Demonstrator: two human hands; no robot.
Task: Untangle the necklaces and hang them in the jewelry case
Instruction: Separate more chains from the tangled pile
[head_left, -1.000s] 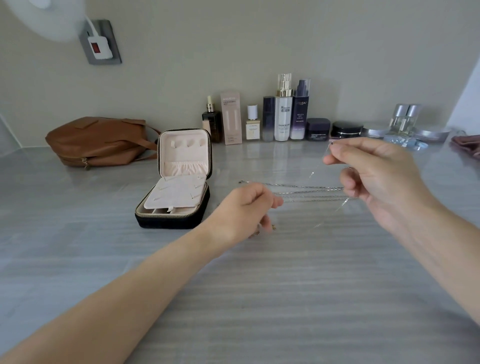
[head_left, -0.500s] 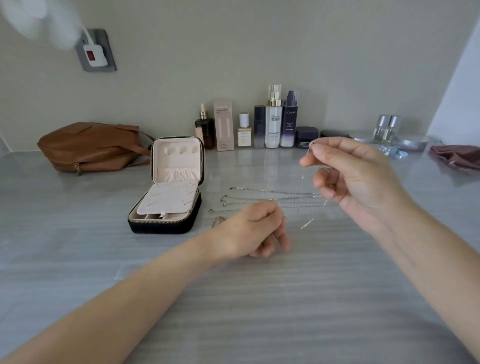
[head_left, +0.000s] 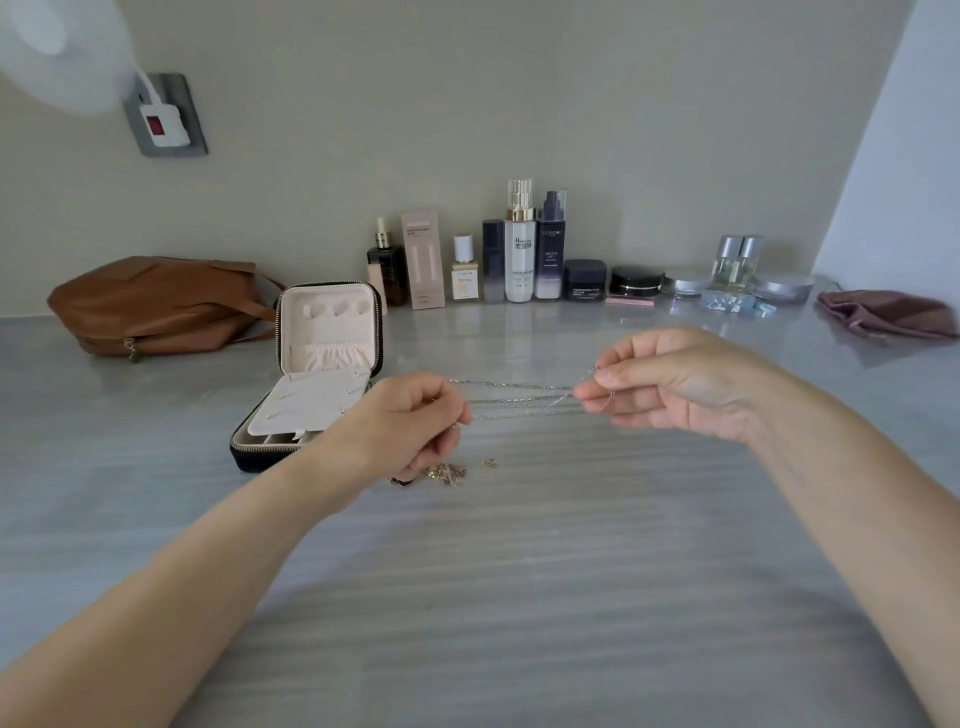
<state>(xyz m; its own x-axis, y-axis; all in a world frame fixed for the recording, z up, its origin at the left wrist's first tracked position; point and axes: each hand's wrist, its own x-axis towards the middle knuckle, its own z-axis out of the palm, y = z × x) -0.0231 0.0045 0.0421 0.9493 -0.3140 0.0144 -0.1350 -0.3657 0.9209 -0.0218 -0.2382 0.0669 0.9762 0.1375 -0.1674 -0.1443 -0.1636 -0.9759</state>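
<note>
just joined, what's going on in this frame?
A person is working on tangled necklaces at a grey countertop. The left hand pinches one end of the silver chains and the right hand pinches the other, so several strands run stretched between them. A small gold tangle lies on the counter just below the left hand. The jewelry case stands open to the left, with no chain visibly hung in it yet.

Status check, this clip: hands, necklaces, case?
Left hand and right hand each pinch the silver chains, strung between them. Jewelry case open, nothing hung. Gold charms lie on table.
</note>
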